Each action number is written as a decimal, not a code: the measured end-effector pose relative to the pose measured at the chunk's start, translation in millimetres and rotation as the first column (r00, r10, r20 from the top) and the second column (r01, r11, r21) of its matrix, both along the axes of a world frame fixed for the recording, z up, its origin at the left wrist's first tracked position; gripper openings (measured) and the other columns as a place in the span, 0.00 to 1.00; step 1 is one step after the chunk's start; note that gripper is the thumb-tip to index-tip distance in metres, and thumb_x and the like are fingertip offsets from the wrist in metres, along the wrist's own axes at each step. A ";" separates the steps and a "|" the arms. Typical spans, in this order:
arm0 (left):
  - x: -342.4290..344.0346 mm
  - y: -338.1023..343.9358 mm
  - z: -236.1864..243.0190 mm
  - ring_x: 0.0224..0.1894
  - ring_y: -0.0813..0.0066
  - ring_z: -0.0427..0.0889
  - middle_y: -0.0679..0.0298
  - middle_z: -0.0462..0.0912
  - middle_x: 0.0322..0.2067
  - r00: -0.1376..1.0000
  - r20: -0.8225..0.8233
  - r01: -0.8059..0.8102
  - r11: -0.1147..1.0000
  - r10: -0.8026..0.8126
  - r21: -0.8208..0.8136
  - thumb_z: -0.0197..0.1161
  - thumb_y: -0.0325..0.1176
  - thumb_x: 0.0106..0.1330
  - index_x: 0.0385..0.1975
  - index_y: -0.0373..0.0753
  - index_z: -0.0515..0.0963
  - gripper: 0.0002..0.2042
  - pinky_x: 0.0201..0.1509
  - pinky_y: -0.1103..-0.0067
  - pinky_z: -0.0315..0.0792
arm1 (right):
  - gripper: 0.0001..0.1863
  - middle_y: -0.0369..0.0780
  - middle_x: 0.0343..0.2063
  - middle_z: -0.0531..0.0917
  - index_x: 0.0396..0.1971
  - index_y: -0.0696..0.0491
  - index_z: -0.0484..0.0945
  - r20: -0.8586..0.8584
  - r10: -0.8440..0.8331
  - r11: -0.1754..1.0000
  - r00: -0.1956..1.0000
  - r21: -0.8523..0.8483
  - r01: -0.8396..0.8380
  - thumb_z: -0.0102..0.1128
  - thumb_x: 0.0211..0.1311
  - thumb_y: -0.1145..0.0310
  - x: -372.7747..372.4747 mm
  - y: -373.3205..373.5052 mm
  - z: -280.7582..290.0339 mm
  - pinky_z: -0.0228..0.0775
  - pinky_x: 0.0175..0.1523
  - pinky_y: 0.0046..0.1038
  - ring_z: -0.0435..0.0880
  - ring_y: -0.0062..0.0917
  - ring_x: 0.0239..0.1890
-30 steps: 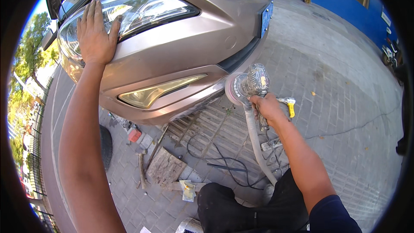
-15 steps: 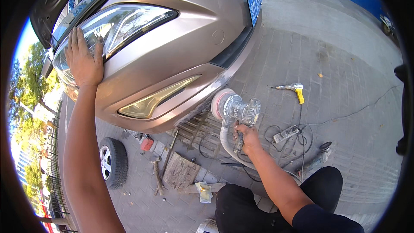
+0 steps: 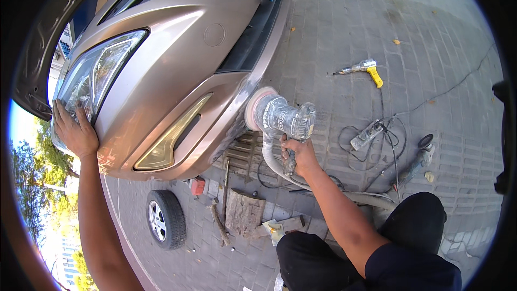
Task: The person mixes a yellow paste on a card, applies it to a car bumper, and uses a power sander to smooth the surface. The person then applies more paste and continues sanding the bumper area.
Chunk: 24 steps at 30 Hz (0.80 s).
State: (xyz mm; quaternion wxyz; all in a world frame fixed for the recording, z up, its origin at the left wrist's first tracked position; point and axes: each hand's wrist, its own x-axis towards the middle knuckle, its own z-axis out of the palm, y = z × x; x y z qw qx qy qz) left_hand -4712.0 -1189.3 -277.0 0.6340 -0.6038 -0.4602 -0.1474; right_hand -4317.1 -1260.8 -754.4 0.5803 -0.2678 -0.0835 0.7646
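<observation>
My left hand (image 3: 76, 130) lies with fingers spread against the lower part of the car's headlight (image 3: 99, 70). My right hand (image 3: 299, 153) is wrapped round the side handle of a dusty orbital sander (image 3: 284, 118). The sander's round pinkish pad (image 3: 256, 109) faces the lower edge of the bronze front bumper (image 3: 172, 94), at a scuffed grey patch; whether it touches cannot be made out. A pale ribbed hose (image 3: 271, 159) curves down from the sander. Above the scuffed patch sits a yellowish fog light (image 3: 171, 134).
A yellow-handled heat gun (image 3: 370, 70) lies on the paving at right. Nearer are a power strip (image 3: 367, 134) with tangled cords and a grey power tool (image 3: 414, 167). Below the bumper lie a wheel (image 3: 166, 220), a wooden board (image 3: 243, 213) and a hammer (image 3: 218, 221).
The view has swung, so the car sits farther left and looks more tilted. My left hand stays on the headlight, and the sander stays in my right hand by the bumper's lower edge.
</observation>
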 end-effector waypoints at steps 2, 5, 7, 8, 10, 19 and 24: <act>-2.7 1.1 1.7 0.82 0.47 0.63 0.47 0.67 0.80 1.000 -0.007 -0.014 1.000 0.014 0.002 0.47 0.58 0.85 0.82 0.35 0.63 0.37 0.85 0.57 0.54 | 0.08 0.41 0.27 0.83 0.38 0.59 0.83 0.013 0.014 1.000 1.000 0.001 -0.014 0.67 0.57 0.77 -3.0 -1.8 -12.5 0.70 0.26 0.34 0.78 0.26 0.20; -4.4 -1.0 3.4 0.82 0.46 0.63 0.47 0.67 0.80 1.000 -0.010 -0.002 1.000 0.002 0.005 0.47 0.58 0.85 0.82 0.35 0.63 0.37 0.85 0.56 0.53 | 0.09 0.40 0.27 0.83 0.38 0.58 0.82 -0.006 0.045 0.999 0.999 0.001 -0.045 0.68 0.56 0.77 -0.2 -1.4 -15.5 0.70 0.25 0.35 0.79 0.26 0.20; -1.1 -1.6 5.6 0.82 0.46 0.63 0.46 0.67 0.80 1.000 -0.015 0.005 1.000 -0.005 0.003 0.47 0.58 0.85 0.82 0.34 0.63 0.37 0.85 0.56 0.53 | 0.09 0.40 0.27 0.83 0.38 0.58 0.82 0.029 0.019 1.000 0.999 0.015 -0.019 0.68 0.56 0.77 2.6 3.5 -5.6 0.70 0.26 0.35 0.79 0.26 0.21; -2.4 -1.2 4.4 0.82 0.46 0.63 0.46 0.67 0.80 1.000 -0.012 0.004 1.000 -0.004 0.000 0.47 0.58 0.85 0.82 0.34 0.64 0.37 0.85 0.56 0.53 | 0.09 0.40 0.27 0.82 0.38 0.58 0.82 0.006 0.023 1.000 1.000 0.015 -0.023 0.67 0.56 0.77 5.0 6.8 -4.5 0.70 0.26 0.35 0.79 0.26 0.21; -4.9 0.1 4.0 0.82 0.46 0.63 0.45 0.67 0.80 1.000 -0.006 0.002 1.000 -0.002 0.000 0.47 0.58 0.85 0.81 0.33 0.64 0.37 0.85 0.56 0.53 | 0.09 0.40 0.26 0.81 0.38 0.57 0.81 -0.037 0.028 0.999 0.999 0.019 -0.028 0.67 0.56 0.77 9.6 12.1 -2.2 0.69 0.28 0.34 0.78 0.27 0.21; -7.8 0.2 3.6 0.81 0.45 0.64 0.45 0.68 0.79 1.000 0.004 0.005 1.000 -0.005 -0.012 0.47 0.58 0.86 0.81 0.32 0.65 0.37 0.85 0.56 0.54 | 0.09 0.40 0.28 0.83 0.38 0.57 0.82 -0.054 0.043 0.999 0.998 0.000 -0.043 0.67 0.56 0.76 14.6 18.4 -4.8 0.70 0.27 0.33 0.79 0.26 0.22; -7.0 1.8 7.4 0.81 0.44 0.65 0.43 0.68 0.79 1.000 -0.011 0.017 1.000 -0.017 -0.013 0.47 0.58 0.86 0.81 0.32 0.65 0.37 0.85 0.56 0.54 | 0.09 0.40 0.27 0.82 0.38 0.57 0.82 -0.025 0.046 0.999 0.999 0.019 -0.045 0.67 0.57 0.76 17.5 24.5 -8.4 0.70 0.27 0.34 0.79 0.26 0.21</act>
